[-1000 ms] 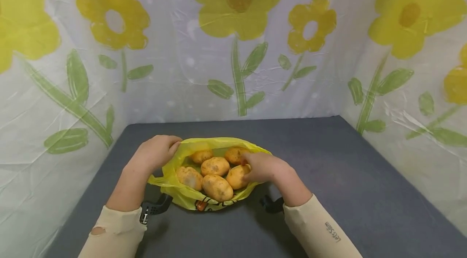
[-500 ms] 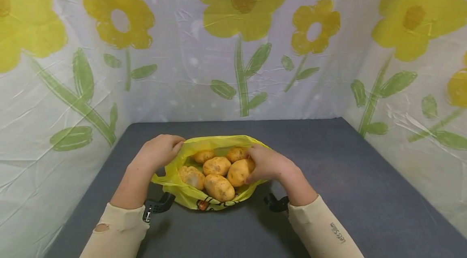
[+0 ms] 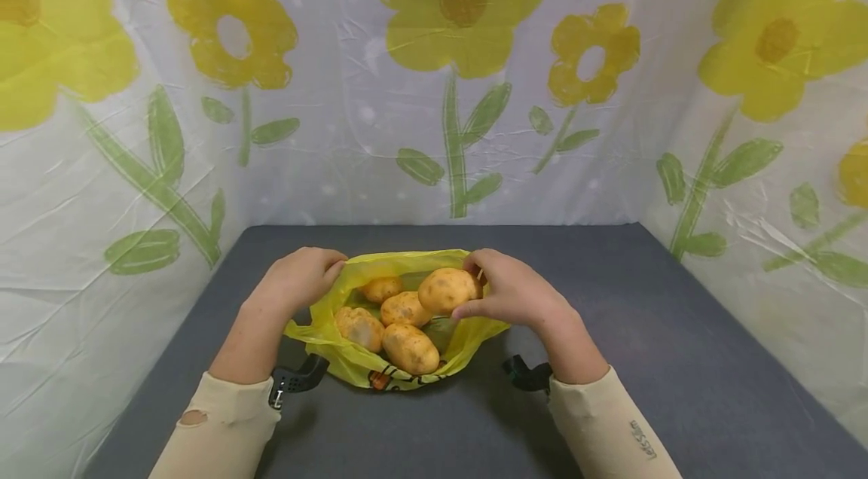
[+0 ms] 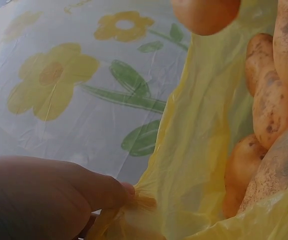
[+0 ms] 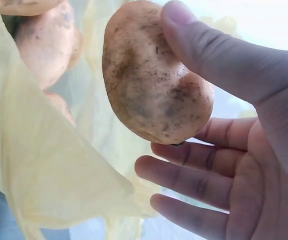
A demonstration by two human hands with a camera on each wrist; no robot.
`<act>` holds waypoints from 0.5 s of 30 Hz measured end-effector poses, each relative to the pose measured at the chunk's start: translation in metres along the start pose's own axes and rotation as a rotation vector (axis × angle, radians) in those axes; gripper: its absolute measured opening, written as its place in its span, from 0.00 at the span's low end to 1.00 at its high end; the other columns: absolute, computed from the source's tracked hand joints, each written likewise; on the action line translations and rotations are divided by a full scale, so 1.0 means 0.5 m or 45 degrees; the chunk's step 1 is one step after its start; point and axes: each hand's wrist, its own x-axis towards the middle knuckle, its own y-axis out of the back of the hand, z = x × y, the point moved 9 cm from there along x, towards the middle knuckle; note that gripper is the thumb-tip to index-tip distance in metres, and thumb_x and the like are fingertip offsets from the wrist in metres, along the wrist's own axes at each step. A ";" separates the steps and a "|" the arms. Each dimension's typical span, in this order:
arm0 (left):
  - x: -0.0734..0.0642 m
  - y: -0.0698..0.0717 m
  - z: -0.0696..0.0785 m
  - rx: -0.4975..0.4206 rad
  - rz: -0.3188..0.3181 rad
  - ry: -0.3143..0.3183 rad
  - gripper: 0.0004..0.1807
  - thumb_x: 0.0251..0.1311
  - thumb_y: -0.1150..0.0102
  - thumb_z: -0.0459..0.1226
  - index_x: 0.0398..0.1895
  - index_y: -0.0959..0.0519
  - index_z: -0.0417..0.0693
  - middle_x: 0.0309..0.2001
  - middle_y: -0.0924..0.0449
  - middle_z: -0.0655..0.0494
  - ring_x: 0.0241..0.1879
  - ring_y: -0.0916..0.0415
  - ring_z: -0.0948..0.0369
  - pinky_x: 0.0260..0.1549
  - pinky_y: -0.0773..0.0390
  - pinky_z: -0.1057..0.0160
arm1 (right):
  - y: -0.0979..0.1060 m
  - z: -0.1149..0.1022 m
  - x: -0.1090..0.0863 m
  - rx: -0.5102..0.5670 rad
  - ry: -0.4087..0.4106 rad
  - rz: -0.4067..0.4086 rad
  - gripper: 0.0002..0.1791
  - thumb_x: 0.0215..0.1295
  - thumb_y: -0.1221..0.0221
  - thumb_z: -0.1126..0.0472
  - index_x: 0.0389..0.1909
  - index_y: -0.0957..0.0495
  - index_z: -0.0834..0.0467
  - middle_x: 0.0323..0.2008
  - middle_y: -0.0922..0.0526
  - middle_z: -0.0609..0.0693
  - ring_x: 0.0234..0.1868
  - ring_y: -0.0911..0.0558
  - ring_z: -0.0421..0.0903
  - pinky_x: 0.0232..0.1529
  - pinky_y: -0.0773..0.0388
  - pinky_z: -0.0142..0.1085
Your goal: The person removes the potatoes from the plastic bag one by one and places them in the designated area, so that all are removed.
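A yellow plastic bag sits with its mouth spread wide, and several potatoes lie inside. My left hand pinches the bag's left rim, gathering the thin plastic between thumb and fingers. At the right side of the mouth, my right hand holds one potato above the others. In the right wrist view the thumb lies over this dirt-specked potato, while the lower fingers extend apart from it. The held potato hides part of the bag's back right.
A dark grey table supports the bag. Around it hang white sheets printed with yellow flowers, at the back and both sides. Each wrist wears a black strap mount.
My right hand has gripped a potato at the bag's right side and raised it up above the rest. The left hand keeps its hold on the rim.
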 end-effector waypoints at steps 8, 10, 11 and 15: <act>0.003 -0.004 0.002 0.003 -0.007 0.002 0.20 0.80 0.54 0.38 0.66 0.22 0.40 0.62 0.21 0.39 0.61 0.25 0.40 0.58 0.27 0.39 | 0.043 -0.002 -0.017 -0.048 0.072 0.108 0.33 0.54 0.23 0.42 0.56 0.21 0.53 0.48 0.25 0.45 0.47 0.23 0.47 0.48 0.24 0.44; 0.002 -0.004 0.002 0.004 -0.004 0.000 0.20 0.80 0.54 0.38 0.66 0.22 0.40 0.62 0.21 0.39 0.60 0.25 0.40 0.58 0.27 0.39 | 0.052 0.000 -0.021 -0.044 0.080 0.125 0.32 0.55 0.24 0.44 0.56 0.21 0.53 0.47 0.25 0.45 0.47 0.24 0.46 0.48 0.24 0.44; 0.002 -0.003 0.003 0.008 -0.003 -0.005 0.19 0.80 0.54 0.38 0.65 0.22 0.40 0.61 0.21 0.39 0.60 0.24 0.40 0.57 0.27 0.39 | 0.057 0.001 -0.023 -0.043 0.085 0.133 0.31 0.55 0.24 0.44 0.56 0.21 0.53 0.47 0.25 0.45 0.47 0.24 0.45 0.48 0.24 0.44; 0.001 -0.001 0.004 0.006 0.002 -0.005 0.19 0.80 0.53 0.38 0.65 0.21 0.40 0.61 0.21 0.39 0.60 0.24 0.41 0.57 0.26 0.39 | 0.075 0.009 -0.029 -0.052 0.077 0.166 0.31 0.58 0.25 0.45 0.58 0.22 0.54 0.48 0.25 0.46 0.46 0.24 0.45 0.48 0.24 0.44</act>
